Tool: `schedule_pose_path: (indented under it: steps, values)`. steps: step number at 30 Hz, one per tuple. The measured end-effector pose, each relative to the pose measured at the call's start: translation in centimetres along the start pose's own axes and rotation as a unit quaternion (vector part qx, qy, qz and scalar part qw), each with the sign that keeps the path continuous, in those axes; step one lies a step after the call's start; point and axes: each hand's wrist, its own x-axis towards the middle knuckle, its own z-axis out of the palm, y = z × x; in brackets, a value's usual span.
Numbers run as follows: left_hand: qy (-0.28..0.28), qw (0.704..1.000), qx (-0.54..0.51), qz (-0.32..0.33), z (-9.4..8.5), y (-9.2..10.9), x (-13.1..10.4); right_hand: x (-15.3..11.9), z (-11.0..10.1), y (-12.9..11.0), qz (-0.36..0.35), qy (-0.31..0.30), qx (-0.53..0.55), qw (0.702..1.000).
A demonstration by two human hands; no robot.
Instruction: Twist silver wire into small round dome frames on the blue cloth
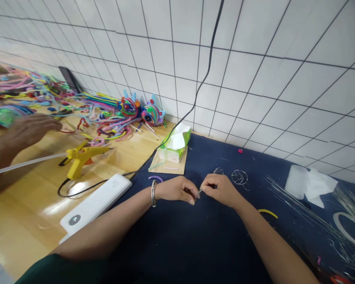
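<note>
Above the dark blue cloth [177, 244], my left hand [177, 189] and my right hand [220, 189] meet with their fingertips close together. A small, thin, pale piece [198, 193] shows between them, too small and blurred to name. My right thumb and index finger pinch one end of it. The fingers of my left hand are curled and closed at its other end; their grip is partly hidden. Just beyond my right hand lie a round wire shape [239, 177] and a second one [218, 170], partly covered. A purple curved piece [156, 178] rests behind my left wrist.
Left on the wooden table are a yellow glue gun [79, 157], a white power bank [96, 203] and colourful pipe cleaners [112, 122]. A co-worker's hand [32, 132] is there too. A tissue pack [176, 146] stands behind; wires [298, 207] lie right. A black cable [197, 90] hangs down.
</note>
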Motion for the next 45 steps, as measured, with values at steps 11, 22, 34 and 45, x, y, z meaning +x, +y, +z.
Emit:
schedule_pose_path:
  steps: [11,22,34,45]
  values:
    - [0.148,0.987,0.047,0.046,-1.8,0.1,0.0,0.1,0.7,0.2,-0.041,0.050,-0.074,0.995]
    - [0.121,0.992,-0.010,0.020,0.4,-0.5,0.4,0.2,1.0,0.3,-0.056,0.072,-0.114,0.989]
    - [0.257,0.962,0.075,0.059,-1.0,-2.0,1.1,0.1,1.6,1.7,-0.046,0.042,-0.244,0.968]
    - [0.229,0.972,0.024,0.045,-1.8,-4.1,1.9,0.1,5.4,0.4,-0.144,-0.087,-0.523,0.835]
